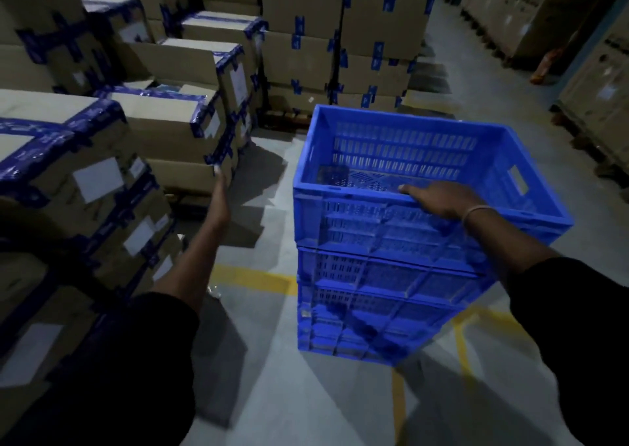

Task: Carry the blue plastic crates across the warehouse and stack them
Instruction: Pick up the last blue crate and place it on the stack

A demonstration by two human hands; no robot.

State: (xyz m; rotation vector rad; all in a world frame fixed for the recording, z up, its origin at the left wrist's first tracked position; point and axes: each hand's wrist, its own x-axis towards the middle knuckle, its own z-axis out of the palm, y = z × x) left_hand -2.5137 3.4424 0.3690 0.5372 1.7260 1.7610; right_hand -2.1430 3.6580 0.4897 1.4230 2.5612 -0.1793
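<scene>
Blue plastic crates stand stacked on the warehouse floor at centre right. The top crate (401,152) is empty, with slotted walls and a handle slot on its right side. Below it sit a second crate (381,275) and a lowest one (357,330). My right hand (439,198) lies on the near rim of the top crate, fingers curled over the edge. My left hand (221,193) stretches forward with straight fingers, holding nothing, its tips near the corner of a taped cardboard box (183,132).
Stacks of brown cardboard boxes with blue tape (61,173) fill the left side and the back (340,37). More cartons on pallets (595,88) line the right. Yellow floor lines (258,277) cross the grey concrete around the stack. An aisle runs back right.
</scene>
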